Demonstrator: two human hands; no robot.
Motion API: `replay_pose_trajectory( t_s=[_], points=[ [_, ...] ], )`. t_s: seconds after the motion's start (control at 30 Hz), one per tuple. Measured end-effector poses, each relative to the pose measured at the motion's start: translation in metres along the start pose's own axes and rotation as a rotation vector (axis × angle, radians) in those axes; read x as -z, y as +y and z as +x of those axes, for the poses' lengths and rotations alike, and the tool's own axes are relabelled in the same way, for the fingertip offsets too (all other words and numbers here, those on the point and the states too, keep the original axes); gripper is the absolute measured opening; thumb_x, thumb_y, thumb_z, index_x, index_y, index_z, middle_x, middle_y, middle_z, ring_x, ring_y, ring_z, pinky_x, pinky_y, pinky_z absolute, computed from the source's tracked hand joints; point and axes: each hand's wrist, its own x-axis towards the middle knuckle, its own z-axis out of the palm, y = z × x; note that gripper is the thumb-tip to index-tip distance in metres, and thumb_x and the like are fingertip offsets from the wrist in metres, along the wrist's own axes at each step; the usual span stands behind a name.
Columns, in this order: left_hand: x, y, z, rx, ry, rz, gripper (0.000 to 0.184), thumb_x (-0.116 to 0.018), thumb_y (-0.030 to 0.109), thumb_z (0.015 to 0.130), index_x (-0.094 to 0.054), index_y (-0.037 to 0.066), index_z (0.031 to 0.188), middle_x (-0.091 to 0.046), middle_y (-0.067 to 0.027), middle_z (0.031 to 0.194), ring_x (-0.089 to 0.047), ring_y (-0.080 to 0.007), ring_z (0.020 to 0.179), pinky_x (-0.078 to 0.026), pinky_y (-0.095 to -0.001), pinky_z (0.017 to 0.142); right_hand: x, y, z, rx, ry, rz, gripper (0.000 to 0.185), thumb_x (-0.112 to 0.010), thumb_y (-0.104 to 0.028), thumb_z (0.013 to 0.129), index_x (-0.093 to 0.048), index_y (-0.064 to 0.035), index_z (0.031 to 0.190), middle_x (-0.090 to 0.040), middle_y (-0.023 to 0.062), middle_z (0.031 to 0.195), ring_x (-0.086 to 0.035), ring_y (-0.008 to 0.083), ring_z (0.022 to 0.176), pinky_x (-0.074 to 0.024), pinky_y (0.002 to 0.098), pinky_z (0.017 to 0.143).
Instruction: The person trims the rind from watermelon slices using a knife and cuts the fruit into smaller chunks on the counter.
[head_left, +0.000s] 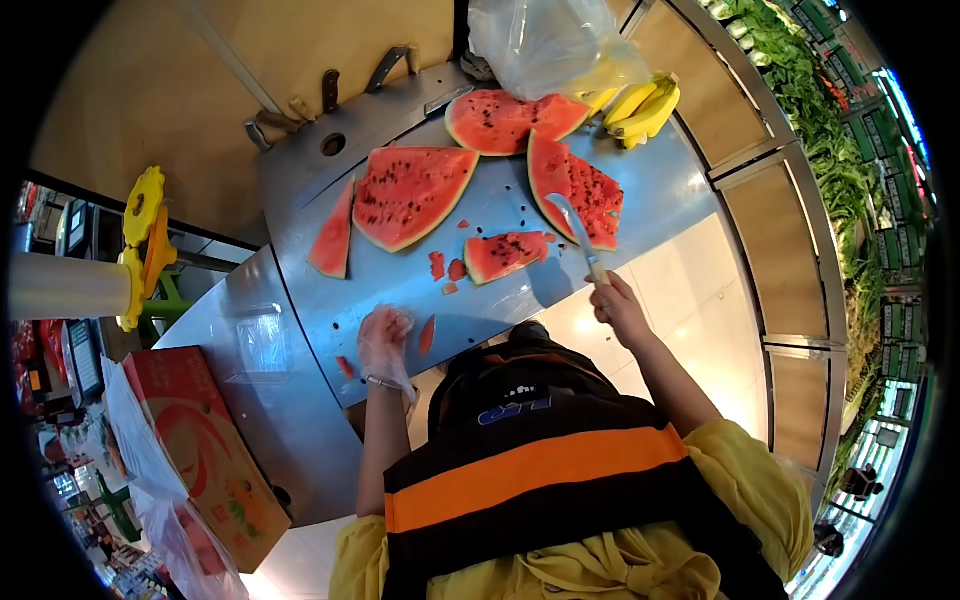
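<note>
My right hand (619, 308) is closed round the pale handle of a knife (573, 222). Its blade points up and away, over the near side of a large cut watermelon piece (575, 190). My left hand (384, 335), in a clear plastic glove, rests at the near edge of the metal table (400, 285); its fingers curl under and are partly hidden. Beside it lies a thin watermelon sliver (427, 336). A smaller watermelon chunk (505, 256) sits mid-table. Behind are a big wedge (412, 195), a narrow slice (333, 232) and another large piece (512, 122).
Bananas (643, 110) and a clear plastic bag (545, 45) stand at the table's back right. Several knives (330, 90) are slotted along the back edge. A cardboard box (205, 440) is at left, below a plastic film roll (70, 287). Vegetable shelves (850, 180) line the right.
</note>
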Motion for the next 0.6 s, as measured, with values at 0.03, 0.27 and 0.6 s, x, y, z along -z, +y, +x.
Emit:
replay_pose_trajectory(
  t_s=[0.03, 0.27, 0.6],
  points=[
    [-0.008, 0.009, 0.000, -0.040, 0.007, 0.077, 0.025, -0.064, 0.022, 0.083, -0.055, 0.003, 0.097, -0.061, -0.0099, 0.081, -0.060, -0.0178, 0.071, -0.050, -0.0277, 0.066, -0.001, 0.004, 0.005, 0.057, 0.017, -0.051, 0.024, -0.047, -0.023, 0.092, -0.051, -0.0023, 0.103, -0.043, -0.0004, 0.065, -0.039, 0.0078, 0.049, -0.0298, 0.0213, 0.044],
    [-0.095, -0.043, 0.040, -0.299, 0.203, 0.311, 0.024, -0.066, 0.016, 0.080, -0.054, 0.006, 0.099, -0.060, -0.0068, 0.086, -0.058, -0.0151, 0.076, -0.045, -0.0252, 0.062, 0.068, -0.013, 0.039, 0.040, -0.147, -0.167, 0.017, -0.050, -0.018, 0.092, -0.051, -0.0021, 0.097, -0.056, 0.0032, 0.078, -0.051, 0.0095, 0.060, -0.0416, 0.0240, 0.057],
    [-0.085, -0.038, 0.043, -0.283, 0.409, 0.499, 0.032, -0.067, 0.024, 0.078, -0.054, 0.006, 0.101, -0.062, -0.0058, 0.088, -0.060, -0.0164, 0.079, -0.047, -0.0300, 0.070, 0.077, -0.040, 0.040, 0.322, -0.455, -1.043, 0.025, -0.061, -0.016, 0.079, -0.055, -0.0058, 0.101, -0.058, 0.0154, 0.084, -0.058, 0.0350, 0.074, -0.0466, 0.0414, 0.065]
  ],
)
